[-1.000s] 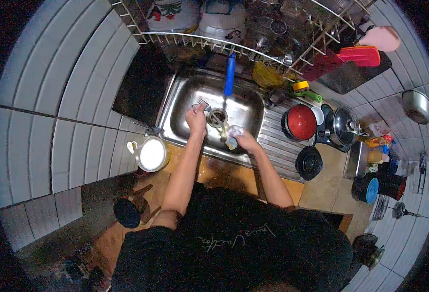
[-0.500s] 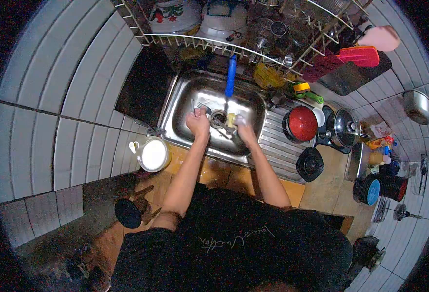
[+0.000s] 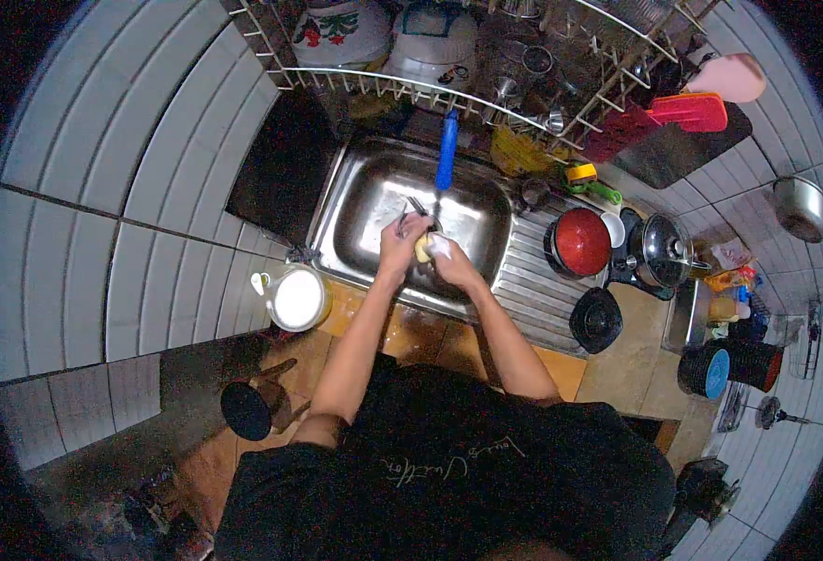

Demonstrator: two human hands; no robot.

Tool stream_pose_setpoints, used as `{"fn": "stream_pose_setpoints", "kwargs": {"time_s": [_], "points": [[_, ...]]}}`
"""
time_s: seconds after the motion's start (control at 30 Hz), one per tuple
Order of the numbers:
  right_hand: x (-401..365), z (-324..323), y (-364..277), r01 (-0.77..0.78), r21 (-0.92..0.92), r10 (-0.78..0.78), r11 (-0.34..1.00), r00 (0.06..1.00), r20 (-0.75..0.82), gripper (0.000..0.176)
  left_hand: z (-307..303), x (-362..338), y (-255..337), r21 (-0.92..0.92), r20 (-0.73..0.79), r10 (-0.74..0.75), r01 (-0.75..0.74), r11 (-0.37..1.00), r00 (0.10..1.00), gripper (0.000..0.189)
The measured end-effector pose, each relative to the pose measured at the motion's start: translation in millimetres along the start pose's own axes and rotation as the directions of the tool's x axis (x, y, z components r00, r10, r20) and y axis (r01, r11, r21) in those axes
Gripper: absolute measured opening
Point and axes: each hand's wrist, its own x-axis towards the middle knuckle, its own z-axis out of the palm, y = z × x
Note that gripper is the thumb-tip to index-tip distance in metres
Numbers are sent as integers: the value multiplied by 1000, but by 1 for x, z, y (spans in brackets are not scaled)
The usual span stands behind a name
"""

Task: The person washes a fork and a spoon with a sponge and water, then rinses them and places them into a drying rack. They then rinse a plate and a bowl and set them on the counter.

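Inside the sink (image 3: 360,210): metal cutlery (image 3: 416,206), gripped in left hand (image 3: 398,247), long axis slanting far-left; yellow-and-white scrubber (image 3: 423,249), pinched by right hand (image 3: 455,268), just right of the left fingers.

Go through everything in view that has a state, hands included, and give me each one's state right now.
Left hand: closed around metal utensils.
Metal utensils: held over the sink.
Right hand: closed on the sponge.
Yellow sponge: held close to the left hand.
Blue faucet piece: pointing into the sink; water flow unclear.
Red bowl: on the drainboard; which way up, unclear.
Metal pot: up against the wall.
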Motion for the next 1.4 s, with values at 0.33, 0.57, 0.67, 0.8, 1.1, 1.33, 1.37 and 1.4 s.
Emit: {"fn": "stream_pose_setpoints", "kwargs": {"time_s": [0.33, 0.57, 0.67, 0.8, 1.1, 1.33, 1.37, 1.4], "points": [[-9, -7, 8, -185, 66, 183, 980, 982, 38, 28, -13, -6, -4, -94, 0, -120, 119, 988, 993, 15], [-7, -32, 9, -104, -50, 95, 993, 984, -149, 29, -17, -10, 9, 149, -66, -43, 53, 987, 997, 15], [-5, -27, -34, 180, -479, -263, 859, 958, -112, 27, -20, -5, -10, 215, -37, -52, 58, 975, 998, 13], [-3, -21, -48, 311, -565, -330, 764, 941, 73, 42, -11, -11, -5, 231, 79, -46, 27, 973, 996, 7], [8, -33, -12, 396, -712, -306, 580, 916, 260, 36, -16, -18, 6, 222, 107, -188, 161, 962, 976, 7], [6, -32, -31, 466, -656, -424, 595, 874, 236, 30, -14, -19, 2, 136, 113, -230, 214, 967, 967, 8], [10, -36, -30, 483, -693, -458, 535, 856, 242, 31, -15, -20, 2, 142, 140, -212, 193, 971, 967, 8], [12, -40, -29, 479, -695, -457, 536, 857, 239, 31, -15, -21, 1, 146, 166, -195, 171, 974, 967, 8]]}}
